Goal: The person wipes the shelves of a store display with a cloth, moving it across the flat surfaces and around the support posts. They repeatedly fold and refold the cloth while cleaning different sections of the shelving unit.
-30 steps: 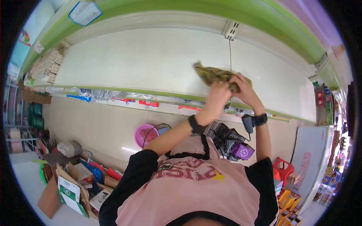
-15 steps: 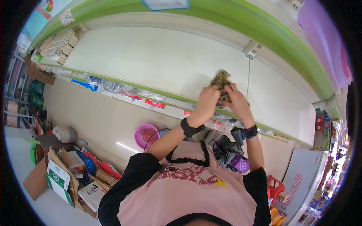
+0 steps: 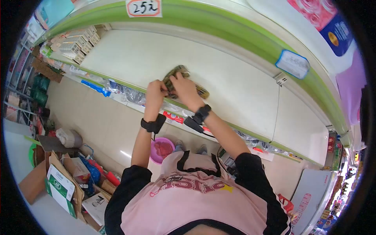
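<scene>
A crumpled, dark and yellowish patterned cloth [image 3: 203, 92] lies on the white shelf board [image 3: 129, 51], close to its green front edge. My left hand [image 3: 156, 93] is closed at the cloth's left side, with the fingertips pinching its edge. Beside it, my right hand [image 3: 185, 91] presses down with curled fingers and grips the bunched middle of the cloth. Part of the cloth is hidden under my fingers. Each wrist carries a black strap with a small dark box.
Stacked small boxes [image 3: 80, 45] stand at the shelf's left end. Overhead runs a green shelf edge [image 3: 219, 23] with a price tag [image 3: 143, 8]. Below are hanging packets [image 3: 173, 116], a pink basin [image 3: 162, 150] on the floor and open cartons [image 3: 60, 184] at lower left.
Both hands have moved left along the shelf together with the cloth. My view has shifted too, and the price tag above now shows.
</scene>
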The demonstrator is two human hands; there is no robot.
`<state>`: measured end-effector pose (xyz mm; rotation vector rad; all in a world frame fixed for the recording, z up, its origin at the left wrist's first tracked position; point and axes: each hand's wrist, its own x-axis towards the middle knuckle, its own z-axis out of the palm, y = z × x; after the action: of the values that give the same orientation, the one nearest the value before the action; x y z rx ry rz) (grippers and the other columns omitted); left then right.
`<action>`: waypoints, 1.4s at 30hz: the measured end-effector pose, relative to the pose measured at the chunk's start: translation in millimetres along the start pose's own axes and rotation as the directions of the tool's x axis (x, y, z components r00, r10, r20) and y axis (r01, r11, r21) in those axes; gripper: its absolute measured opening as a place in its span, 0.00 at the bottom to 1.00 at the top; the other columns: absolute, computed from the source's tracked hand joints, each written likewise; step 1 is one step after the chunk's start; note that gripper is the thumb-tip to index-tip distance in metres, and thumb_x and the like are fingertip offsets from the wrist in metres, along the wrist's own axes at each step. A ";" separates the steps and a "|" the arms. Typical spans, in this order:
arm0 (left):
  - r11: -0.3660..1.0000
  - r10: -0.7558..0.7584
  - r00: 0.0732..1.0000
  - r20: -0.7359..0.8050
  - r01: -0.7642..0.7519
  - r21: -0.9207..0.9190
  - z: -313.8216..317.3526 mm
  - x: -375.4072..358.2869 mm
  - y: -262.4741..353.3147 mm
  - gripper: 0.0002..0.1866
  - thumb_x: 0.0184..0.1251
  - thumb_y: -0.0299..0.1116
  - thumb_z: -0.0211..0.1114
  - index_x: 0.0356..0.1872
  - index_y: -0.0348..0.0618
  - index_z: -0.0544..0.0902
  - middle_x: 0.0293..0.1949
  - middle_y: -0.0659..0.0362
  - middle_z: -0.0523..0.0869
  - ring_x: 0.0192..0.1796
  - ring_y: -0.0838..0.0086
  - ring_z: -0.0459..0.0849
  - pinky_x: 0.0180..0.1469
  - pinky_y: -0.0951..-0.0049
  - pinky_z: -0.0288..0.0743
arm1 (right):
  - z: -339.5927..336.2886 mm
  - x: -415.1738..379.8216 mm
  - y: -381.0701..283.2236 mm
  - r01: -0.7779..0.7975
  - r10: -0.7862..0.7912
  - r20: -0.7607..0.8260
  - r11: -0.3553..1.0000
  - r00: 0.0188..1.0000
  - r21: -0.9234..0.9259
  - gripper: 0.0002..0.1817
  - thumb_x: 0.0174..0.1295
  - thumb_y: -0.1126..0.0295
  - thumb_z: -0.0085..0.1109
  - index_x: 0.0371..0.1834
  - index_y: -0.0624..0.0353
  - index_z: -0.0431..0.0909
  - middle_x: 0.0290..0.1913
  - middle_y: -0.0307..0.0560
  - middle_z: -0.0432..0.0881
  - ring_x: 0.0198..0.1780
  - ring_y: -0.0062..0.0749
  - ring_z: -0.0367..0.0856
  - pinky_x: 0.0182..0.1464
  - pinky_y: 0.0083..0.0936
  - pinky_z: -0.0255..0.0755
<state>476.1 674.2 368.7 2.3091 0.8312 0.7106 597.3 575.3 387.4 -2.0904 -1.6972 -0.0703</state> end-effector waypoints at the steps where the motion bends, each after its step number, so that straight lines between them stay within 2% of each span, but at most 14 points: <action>1: 1.000 0.000 1.000 0.004 0.000 0.001 -10.6 6.3 -10.1 0.13 0.28 0.19 0.74 0.22 0.37 0.82 0.27 0.51 0.83 0.32 0.56 0.82 0.36 0.62 0.74 | 8.6 14.7 -9.5 -0.005 0.005 -0.028 1.000 1.000 -0.009 0.23 0.46 0.70 0.68 0.46 0.60 0.71 0.42 0.53 0.72 0.38 0.49 0.79 0.38 0.39 0.74; 4: 0.993 -0.096 0.995 0.023 0.095 0.067 -26.7 14.7 -20.3 0.12 0.30 0.21 0.74 0.22 0.37 0.83 0.28 0.50 0.84 0.31 0.57 0.83 0.35 0.63 0.75 | 18.5 32.7 -19.3 0.036 -0.041 -0.055 0.996 0.998 -0.080 0.15 0.51 0.75 0.57 0.44 0.58 0.73 0.40 0.51 0.72 0.36 0.45 0.80 0.35 0.36 0.76; 8: 0.998 -0.017 1.000 -0.006 0.017 0.054 -12.8 6.0 -5.4 0.08 0.35 0.24 0.72 0.20 0.38 0.82 0.26 0.50 0.82 0.32 0.56 0.82 0.35 0.61 0.74 | 6.2 7.7 4.1 0.037 -0.037 0.002 0.993 0.999 0.111 0.26 0.46 0.66 0.69 0.50 0.56 0.71 0.44 0.53 0.73 0.44 0.50 0.78 0.43 0.40 0.74; 13: 0.937 0.275 0.961 -0.002 -0.268 0.224 51.0 -33.1 72.3 0.02 0.41 0.26 0.62 0.18 0.41 0.78 0.25 0.48 0.79 0.33 0.53 0.79 0.33 0.57 0.71 | -44.0 -67.3 55.6 -0.067 0.054 0.079 0.983 0.995 0.172 0.22 0.46 0.68 0.69 0.44 0.56 0.70 0.50 0.47 0.72 0.50 0.51 0.74 0.48 0.39 0.71; 14: 0.919 0.394 0.910 -0.129 -0.390 0.055 62.4 -45.5 91.7 0.02 0.43 0.26 0.60 0.17 0.41 0.77 0.26 0.47 0.78 0.34 0.54 0.79 0.35 0.57 0.72 | -70.8 -80.7 55.9 -0.203 0.163 0.213 0.962 0.963 0.183 0.25 0.43 0.71 0.70 0.47 0.59 0.71 0.52 0.55 0.72 0.53 0.54 0.73 0.52 0.40 0.70; 16: 0.919 0.325 0.944 0.062 -0.330 0.216 93.6 -62.4 137.1 0.04 0.44 0.28 0.59 0.19 0.40 0.80 0.30 0.50 0.79 0.37 0.58 0.79 0.40 0.60 0.73 | -95.1 -119.0 82.0 -0.245 0.197 0.230 0.948 0.953 0.204 0.24 0.43 0.72 0.69 0.45 0.59 0.72 0.51 0.52 0.73 0.53 0.52 0.73 0.54 0.37 0.69; 18: 0.899 0.435 0.896 0.086 -0.437 0.012 111.4 -73.0 164.4 0.04 0.43 0.27 0.60 0.20 0.38 0.81 0.30 0.50 0.79 0.36 0.59 0.79 0.41 0.61 0.73 | -115.5 -152.4 113.2 -0.275 0.212 0.242 0.923 0.947 0.268 0.23 0.42 0.76 0.68 0.44 0.60 0.72 0.49 0.51 0.73 0.52 0.49 0.73 0.55 0.33 0.69; 21: 0.857 0.505 0.854 0.128 -0.513 0.041 136.5 -81.0 181.1 0.05 0.43 0.28 0.60 0.19 0.37 0.80 0.31 0.50 0.79 0.37 0.59 0.80 0.41 0.62 0.73 | -133.4 -169.4 120.3 -0.293 0.228 0.255 0.920 0.940 0.260 0.23 0.40 0.77 0.68 0.42 0.61 0.72 0.46 0.50 0.73 0.50 0.48 0.74 0.53 0.32 0.69; 24: 0.881 0.468 0.882 0.054 -0.461 -0.105 131.5 -71.4 176.7 0.05 0.44 0.27 0.59 0.18 0.35 0.79 0.29 0.48 0.78 0.36 0.57 0.79 0.39 0.60 0.73 | -134.7 -154.6 109.7 -0.361 0.302 0.266 0.908 0.916 0.213 0.22 0.40 0.76 0.69 0.40 0.62 0.71 0.44 0.50 0.73 0.50 0.48 0.74 0.51 0.33 0.70; 28: 0.959 0.220 0.975 -0.015 -0.219 -0.179 106.0 -61.3 116.6 0.02 0.43 0.22 0.58 0.17 0.36 0.77 0.26 0.47 0.78 0.32 0.51 0.78 0.34 0.56 0.71 | -100.4 -106.4 82.0 -0.200 0.146 0.282 0.964 0.948 0.174 0.23 0.43 0.73 0.67 0.44 0.58 0.71 0.50 0.52 0.73 0.51 0.53 0.74 0.52 0.37 0.71; 31: 0.991 0.134 0.991 0.029 -0.134 -0.018 66.0 -32.8 50.8 0.02 0.43 0.21 0.60 0.21 0.36 0.80 0.26 0.48 0.81 0.32 0.52 0.81 0.34 0.57 0.73 | -53.4 -47.0 57.4 -0.059 -0.001 0.272 0.975 0.962 0.213 0.26 0.43 0.72 0.68 0.48 0.57 0.71 0.55 0.55 0.72 0.53 0.54 0.74 0.52 0.40 0.71; 33: 1.000 0.003 0.999 0.047 -0.003 -0.015 16.2 -12.7 20.4 0.04 0.46 0.18 0.62 0.24 0.37 0.82 0.29 0.48 0.83 0.34 0.56 0.83 0.37 0.60 0.75 | -21.9 2.0 34.4 0.071 -0.128 0.245 0.971 0.961 0.229 0.28 0.44 0.72 0.67 0.52 0.58 0.70 0.47 0.54 0.73 0.49 0.53 0.76 0.48 0.41 0.72; 35: 0.999 -0.044 0.988 -0.149 0.048 0.023 -8.2 5.8 -28.5 0.03 0.44 0.20 0.65 0.23 0.38 0.82 0.26 0.48 0.83 0.32 0.55 0.83 0.35 0.62 0.75 | 15.9 45.0 6.2 0.194 -0.218 0.106 0.960 0.970 0.201 0.28 0.46 0.72 0.66 0.53 0.60 0.70 0.46 0.54 0.72 0.45 0.53 0.77 0.45 0.41 0.73; 42: 0.986 -0.124 0.966 -0.227 0.146 0.083 -64.5 38.8 -85.4 0.03 0.44 0.20 0.65 0.21 0.37 0.79 0.26 0.46 0.82 0.31 0.52 0.82 0.34 0.57 0.74 | 66.2 126.5 -35.2 0.168 -0.187 0.046 0.947 0.981 0.273 0.22 0.46 0.71 0.67 0.45 0.59 0.71 0.44 0.54 0.73 0.43 0.53 0.78 0.44 0.41 0.74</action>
<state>427.7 777.2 367.3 2.2604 1.1374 0.8951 579.5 721.0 377.9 -1.7589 -1.8218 0.1728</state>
